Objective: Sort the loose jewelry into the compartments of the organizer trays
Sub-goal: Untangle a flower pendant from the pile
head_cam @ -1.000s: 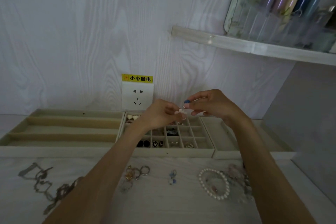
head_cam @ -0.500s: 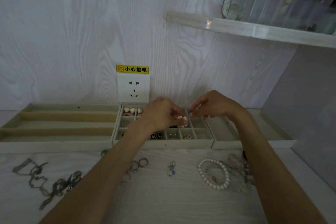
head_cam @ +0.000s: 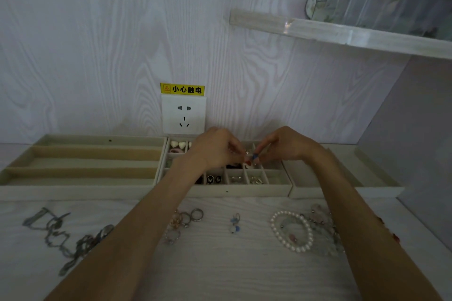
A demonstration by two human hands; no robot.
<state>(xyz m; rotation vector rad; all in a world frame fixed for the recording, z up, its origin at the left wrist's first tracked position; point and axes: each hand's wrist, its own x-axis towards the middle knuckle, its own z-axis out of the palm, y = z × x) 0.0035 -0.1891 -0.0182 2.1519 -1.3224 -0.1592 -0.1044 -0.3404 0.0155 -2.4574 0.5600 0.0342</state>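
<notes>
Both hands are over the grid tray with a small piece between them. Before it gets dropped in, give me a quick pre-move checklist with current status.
1. Left hand pinching a small piece: ok; what the piece is, cannot tell.
2. Right hand fingertips meeting the left over the piece: ok.
3. Both hands above the grid tray, not the slotted tray: ok.
4. Compartment directly below is free: cannot tell, hands hide it.
5. Loose items left on the table, rings, pearl bracelet, chains: not ok, unsorted.
</notes>
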